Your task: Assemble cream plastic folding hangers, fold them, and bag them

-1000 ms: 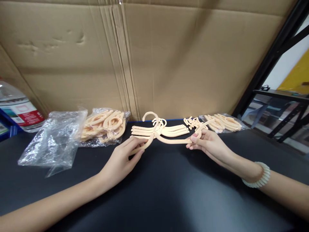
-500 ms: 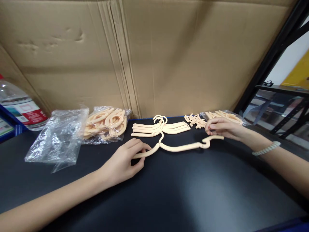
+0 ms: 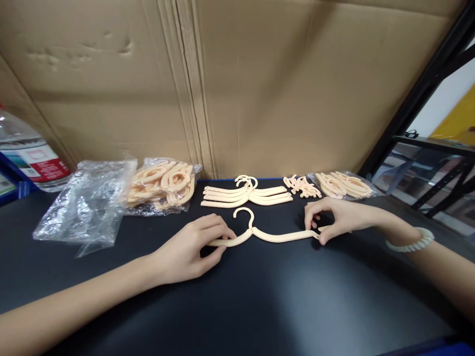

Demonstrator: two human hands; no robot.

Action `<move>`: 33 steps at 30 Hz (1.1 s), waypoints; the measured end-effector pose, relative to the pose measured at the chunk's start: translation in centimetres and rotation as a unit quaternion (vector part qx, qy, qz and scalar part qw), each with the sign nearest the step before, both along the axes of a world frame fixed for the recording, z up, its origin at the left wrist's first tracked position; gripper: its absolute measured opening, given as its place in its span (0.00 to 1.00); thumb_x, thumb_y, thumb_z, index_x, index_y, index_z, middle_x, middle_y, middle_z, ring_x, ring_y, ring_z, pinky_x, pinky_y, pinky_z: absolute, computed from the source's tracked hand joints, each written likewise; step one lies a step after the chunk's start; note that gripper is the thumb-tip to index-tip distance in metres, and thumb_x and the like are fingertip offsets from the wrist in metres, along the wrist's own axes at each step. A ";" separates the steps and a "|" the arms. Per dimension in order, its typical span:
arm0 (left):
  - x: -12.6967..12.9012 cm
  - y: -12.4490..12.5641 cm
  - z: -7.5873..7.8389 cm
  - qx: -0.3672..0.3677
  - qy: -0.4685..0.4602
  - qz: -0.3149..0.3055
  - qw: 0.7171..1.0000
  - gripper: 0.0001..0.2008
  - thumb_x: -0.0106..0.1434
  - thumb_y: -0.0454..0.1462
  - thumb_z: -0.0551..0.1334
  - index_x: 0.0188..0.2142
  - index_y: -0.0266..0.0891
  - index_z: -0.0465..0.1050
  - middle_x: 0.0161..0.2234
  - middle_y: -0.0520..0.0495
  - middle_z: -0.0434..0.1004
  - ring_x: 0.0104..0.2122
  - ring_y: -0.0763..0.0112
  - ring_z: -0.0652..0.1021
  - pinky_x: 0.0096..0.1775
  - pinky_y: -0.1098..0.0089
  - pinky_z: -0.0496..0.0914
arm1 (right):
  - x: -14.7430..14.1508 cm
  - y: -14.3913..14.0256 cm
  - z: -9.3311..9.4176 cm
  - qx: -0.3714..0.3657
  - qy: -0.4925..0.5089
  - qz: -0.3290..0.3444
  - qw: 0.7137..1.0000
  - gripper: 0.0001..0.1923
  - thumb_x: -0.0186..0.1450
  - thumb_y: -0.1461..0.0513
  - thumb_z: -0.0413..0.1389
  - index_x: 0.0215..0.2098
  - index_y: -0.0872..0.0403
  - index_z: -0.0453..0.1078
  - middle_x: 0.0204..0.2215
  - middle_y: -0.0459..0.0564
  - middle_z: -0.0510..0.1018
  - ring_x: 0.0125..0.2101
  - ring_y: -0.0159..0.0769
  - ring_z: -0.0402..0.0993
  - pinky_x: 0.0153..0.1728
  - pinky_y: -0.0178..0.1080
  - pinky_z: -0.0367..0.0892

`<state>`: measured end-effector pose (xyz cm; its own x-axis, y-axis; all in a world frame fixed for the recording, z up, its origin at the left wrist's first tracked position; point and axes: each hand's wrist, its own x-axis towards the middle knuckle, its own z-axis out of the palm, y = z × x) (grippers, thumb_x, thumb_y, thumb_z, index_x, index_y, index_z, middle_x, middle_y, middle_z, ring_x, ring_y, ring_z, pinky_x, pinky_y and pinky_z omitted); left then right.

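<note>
A: Main thing?
B: Peach plastic hanger (image 3: 272, 235), flat on the black table (image 3: 260, 306), near centre, hook pointing to 12 o'clock.
A: Hands?
B: Left hand (image 3: 189, 249) pinches the hanger's 9 o'clock end, thumb under, fingers curled over it. Right hand (image 3: 336, 217) pinches the 3 o'clock end between thumb and forefinger. Both closed on it.
A: Wrist?
B: Pale beaded bracelet (image 3: 410, 241) on the right one.
A: Around it?
B: Stack of finished hangers (image 3: 245, 194) just beyond, at 12 o'clock, not touching. Loose pile of small hooks (image 3: 302, 186) at 1 o'clock. Past that, a clear bag of curved arm pieces (image 3: 343, 185) at 2 o'clock.
A: Other side?
B: Bag of more peach pieces (image 3: 163, 183) at 10 o'clock, and a crumpled clear bag (image 3: 85, 207) beside it, further toward 9. Contents of that one, can't tell.
A: Background?
B: Water jug (image 3: 25, 158) at far 9 o'clock edge, cardboard sheet (image 3: 260, 89) standing behind everything, black rack (image 3: 423, 94) at 3 o'clock.
</note>
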<state>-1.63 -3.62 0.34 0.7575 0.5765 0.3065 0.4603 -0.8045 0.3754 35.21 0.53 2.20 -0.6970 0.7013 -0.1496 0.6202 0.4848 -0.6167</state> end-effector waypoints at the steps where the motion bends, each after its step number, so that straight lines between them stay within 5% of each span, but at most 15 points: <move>1: 0.0 0.0 0.0 -0.002 -0.001 -0.004 1.000 0.13 0.64 0.29 0.54 0.45 0.40 0.71 0.38 0.47 0.73 0.39 0.68 0.74 0.42 0.70 0.69 | -0.3 -0.2 0.0 0.000 -0.006 0.005 1.000 0.16 0.53 0.52 0.66 0.33 0.55 0.75 0.30 0.47 0.74 0.32 0.34 0.68 0.34 0.38 0.62; 18: -2.2 2.6 0.6 -0.007 0.009 -0.013 1.000 0.07 0.63 0.33 0.57 0.36 0.37 0.75 0.29 0.49 0.72 0.27 0.74 0.73 0.28 0.75 0.67 | -0.6 0.2 -1.2 0.061 0.027 -0.034 0.997 0.15 0.56 0.51 0.64 0.30 0.55 0.74 0.25 0.46 0.72 0.27 0.32 0.62 0.28 0.36 0.58; 22: -2.4 3.1 0.6 0.018 -0.015 0.036 0.999 0.08 0.64 0.36 0.57 0.33 0.38 0.74 0.28 0.50 0.73 0.26 0.72 0.73 0.30 0.73 0.67 | -0.8 0.3 -1.4 0.073 0.039 -0.031 0.996 0.15 0.59 0.51 0.61 0.31 0.55 0.74 0.26 0.47 0.75 0.27 0.33 0.66 0.28 0.36 0.60; 25: -2.6 3.9 0.2 0.060 -0.067 0.112 0.990 0.09 0.66 0.38 0.56 0.35 0.38 0.74 0.33 0.48 0.76 0.33 0.68 0.76 0.36 0.70 0.69 | -0.5 1.0 -1.7 0.154 0.057 -0.087 0.983 0.16 0.65 0.52 0.53 0.32 0.54 0.74 0.29 0.49 0.78 0.28 0.35 0.70 0.29 0.37 0.64; 28: -2.6 4.9 -0.3 0.096 -0.101 0.157 0.978 0.09 0.65 0.37 0.56 0.38 0.37 0.74 0.35 0.46 0.78 0.36 0.66 0.77 0.40 0.67 0.70 | 0.2 2.2 -2.1 0.303 0.037 -0.166 0.938 0.13 0.66 0.55 0.50 0.34 0.53 0.74 0.31 0.50 0.80 0.30 0.37 0.73 0.31 0.39 0.66; 33: -2.0 6.0 -0.9 0.108 -0.094 0.167 0.975 0.10 0.64 0.36 0.55 0.38 0.37 0.74 0.37 0.44 0.79 0.38 0.63 0.78 0.43 0.63 0.71 | 0.6 4.6 -2.8 0.396 -0.010 -0.162 0.904 0.10 0.64 0.60 0.52 0.36 0.52 0.75 0.35 0.52 0.80 0.37 0.45 0.72 0.40 0.46 0.65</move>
<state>-3.66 2.40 -0.55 0.4561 0.6880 0.5644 0.6499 -0.6908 0.3169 35.77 5.16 -0.57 -0.4387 0.7609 0.4780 0.8156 0.5605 -0.1437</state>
